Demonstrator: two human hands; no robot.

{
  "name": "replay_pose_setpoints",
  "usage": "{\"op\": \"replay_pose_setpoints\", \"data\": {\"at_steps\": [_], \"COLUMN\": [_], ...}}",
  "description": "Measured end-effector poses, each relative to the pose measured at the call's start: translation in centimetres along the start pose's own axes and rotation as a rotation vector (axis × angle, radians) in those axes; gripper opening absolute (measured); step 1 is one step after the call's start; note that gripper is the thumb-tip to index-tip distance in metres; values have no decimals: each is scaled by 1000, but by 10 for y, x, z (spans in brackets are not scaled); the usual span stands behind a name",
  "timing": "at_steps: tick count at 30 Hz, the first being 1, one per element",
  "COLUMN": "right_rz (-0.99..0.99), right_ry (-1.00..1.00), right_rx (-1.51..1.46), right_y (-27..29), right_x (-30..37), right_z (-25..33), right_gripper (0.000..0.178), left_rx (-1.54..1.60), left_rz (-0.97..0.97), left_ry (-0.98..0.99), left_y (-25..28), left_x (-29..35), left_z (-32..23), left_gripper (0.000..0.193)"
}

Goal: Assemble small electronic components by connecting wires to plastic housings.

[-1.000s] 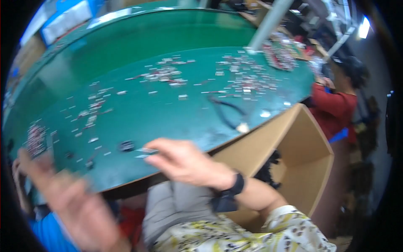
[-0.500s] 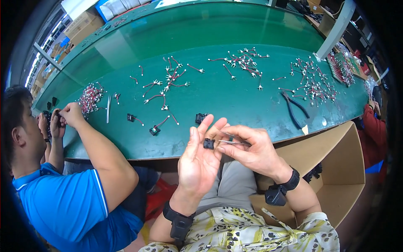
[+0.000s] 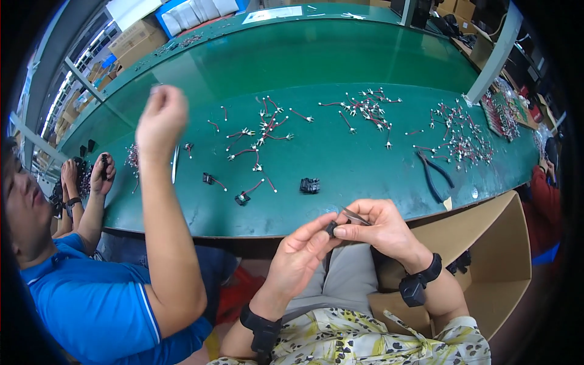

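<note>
A small black plastic part [image 3: 331, 228] is pinched between the fingertips of my left hand [image 3: 299, 252], just in front of the table edge. My right hand [image 3: 389, 232] is closed around metal tweezers [image 3: 355, 216], whose tip points up and left. Its thumb and fingertips meet the same black part, and they hide some of it. Beyond my hands a larger black plastic block [image 3: 309, 185] lies on the green table [image 3: 359, 167]. Two small black pieces with red wires, one farther left [image 3: 208, 178] and one nearer [image 3: 242, 199], lie to its left.
Blue-handled pliers [image 3: 439, 181] lie at the right, beyond an open cardboard box [image 3: 500, 243]. Red-wired connectors are scattered in groups, including a pile [image 3: 459, 137] at the right. At my left a co-worker in a blue shirt [image 3: 103, 298] raises one hand [image 3: 161, 125] over the table.
My left hand has turned from an open palm to a pinch on the black part, and both hands are lower. The co-worker's near hand has risen. The view has shifted slightly.
</note>
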State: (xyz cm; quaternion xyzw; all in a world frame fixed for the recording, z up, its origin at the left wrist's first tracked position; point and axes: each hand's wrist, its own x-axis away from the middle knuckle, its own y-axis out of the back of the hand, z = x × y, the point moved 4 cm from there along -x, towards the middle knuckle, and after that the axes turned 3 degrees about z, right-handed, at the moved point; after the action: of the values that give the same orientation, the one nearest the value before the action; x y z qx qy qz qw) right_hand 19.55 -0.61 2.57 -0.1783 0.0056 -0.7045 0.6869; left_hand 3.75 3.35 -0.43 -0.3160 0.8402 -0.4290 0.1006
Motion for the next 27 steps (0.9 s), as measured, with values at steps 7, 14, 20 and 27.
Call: {"op": "replay_pose_setpoints", "data": {"at_steps": [7, 14, 20, 27], "right_rz": [66, -137, -372, -562], "right_ry": [-41, 69, 285, 402], "right_rx": [14, 351, 823, 1088], "right_y": [-11, 24, 51, 92], "right_x": [-2, 4, -18, -77], "right_z": [-3, 37, 82, 74], "right_gripper": [20, 15, 23, 33], "left_rx": [-177, -18, -37, -60], "left_rz": [-40, -109, -116, -121], "left_ry": [-158, -87, -105, -103], "left_y": [14, 24, 20, 16], "left_x": [1, 6, 6, -1], "left_z": [5, 11, 1, 0], "left_gripper": [29, 31, 40, 36]}}
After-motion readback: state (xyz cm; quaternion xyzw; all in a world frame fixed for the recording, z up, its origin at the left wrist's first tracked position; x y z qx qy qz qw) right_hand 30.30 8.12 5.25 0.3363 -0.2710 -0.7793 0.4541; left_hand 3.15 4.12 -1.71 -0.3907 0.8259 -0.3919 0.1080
